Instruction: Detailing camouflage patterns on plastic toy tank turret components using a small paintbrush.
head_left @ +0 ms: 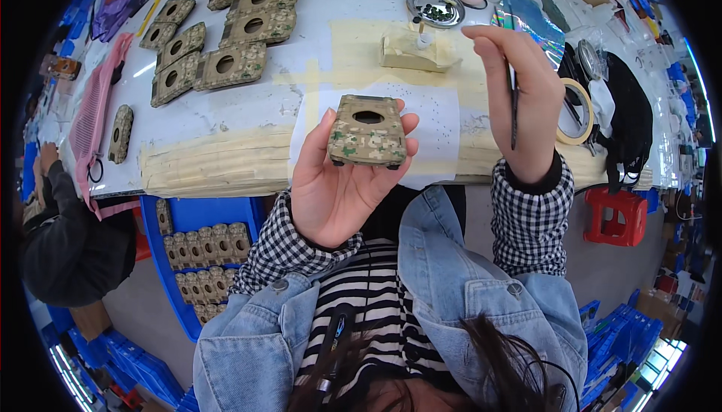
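Observation:
My left hand [338, 197] holds up a camouflage toy tank hull [367, 137] above the table's near edge. The hull has a round dark hole in its top, and my thumb and fingers grip its two sides. My right hand [526, 85] is raised to the right of it, with a thin dark stick-like tool [514, 100] lying along the palm. Thumb and forefinger reach left toward a tape-covered block [417, 49] with a small whitish piece and a short stick on it. Whether anything tiny sits between those fingertips I cannot tell.
Several similar hulls [259, 24] stand at the back left. A round metal dish [435, 7] of small dark parts lies beyond the block. A tape roll [575, 111] and black cloth [632, 111] are right. A blue tray [162, 261] of hulls stands below; a person [68, 239] sits left.

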`<action>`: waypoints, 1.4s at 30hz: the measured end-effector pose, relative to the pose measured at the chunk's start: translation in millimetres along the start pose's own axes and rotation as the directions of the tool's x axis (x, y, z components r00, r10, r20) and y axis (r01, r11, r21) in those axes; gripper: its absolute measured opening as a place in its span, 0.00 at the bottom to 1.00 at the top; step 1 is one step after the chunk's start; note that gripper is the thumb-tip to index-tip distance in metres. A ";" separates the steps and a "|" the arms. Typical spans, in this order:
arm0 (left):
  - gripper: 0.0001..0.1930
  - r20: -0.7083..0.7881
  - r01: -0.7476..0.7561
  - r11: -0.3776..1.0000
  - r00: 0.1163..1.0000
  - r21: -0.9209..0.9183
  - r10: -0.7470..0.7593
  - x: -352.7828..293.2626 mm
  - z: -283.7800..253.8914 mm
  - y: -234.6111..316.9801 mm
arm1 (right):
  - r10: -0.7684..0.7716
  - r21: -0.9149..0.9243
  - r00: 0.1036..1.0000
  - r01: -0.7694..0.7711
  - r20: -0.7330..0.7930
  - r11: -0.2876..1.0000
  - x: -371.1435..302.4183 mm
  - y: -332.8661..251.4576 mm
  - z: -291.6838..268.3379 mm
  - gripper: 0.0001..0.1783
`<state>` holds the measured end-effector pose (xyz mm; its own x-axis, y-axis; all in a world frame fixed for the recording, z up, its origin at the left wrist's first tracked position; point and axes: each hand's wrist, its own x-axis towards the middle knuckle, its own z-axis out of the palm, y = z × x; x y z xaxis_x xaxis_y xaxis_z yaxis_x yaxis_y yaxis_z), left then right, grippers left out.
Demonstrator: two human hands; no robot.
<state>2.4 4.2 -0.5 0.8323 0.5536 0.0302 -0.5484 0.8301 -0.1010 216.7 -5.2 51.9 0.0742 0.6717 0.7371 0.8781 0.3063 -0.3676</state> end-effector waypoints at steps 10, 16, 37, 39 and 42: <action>0.32 0.039 0.010 0.998 0.999 -0.055 -0.008 2.9 -2.5 5.6 | -0.123 -0.137 0.989 0.133 0.080 0.982 13.7 17.4 34.3 0.09; 0.32 0.050 0.015 0.999 0.999 -0.049 -0.013 2.8 -2.4 5.6 | -0.148 -0.072 0.988 0.151 0.049 0.986 16.0 18.0 37.7 0.08; 0.31 0.124 0.070 0.995 0.990 -0.067 -0.061 2.4 3.4 -0.8 | 0.207 0.806 0.927 -0.375 0.313 0.458 -11.9 -51.1 1.6 0.06; 0.31 0.132 0.053 0.995 0.990 -0.080 -0.042 0.8 -0.8 -2.0 | 0.232 0.813 0.904 -0.426 0.360 0.397 -13.4 -54.4 5.1 0.07; 0.29 0.114 0.052 0.993 0.993 -0.105 -0.039 -0.8 -0.9 -2.6 | 0.241 0.810 0.883 -0.467 0.403 0.354 -14.9 -53.8 6.6 0.08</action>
<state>3.2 1.6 -1.2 0.8386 0.5244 0.1474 -0.4932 0.8458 -0.2036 165.1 -27.2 57.0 0.0866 0.9388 0.3333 -0.1064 0.3413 -0.9339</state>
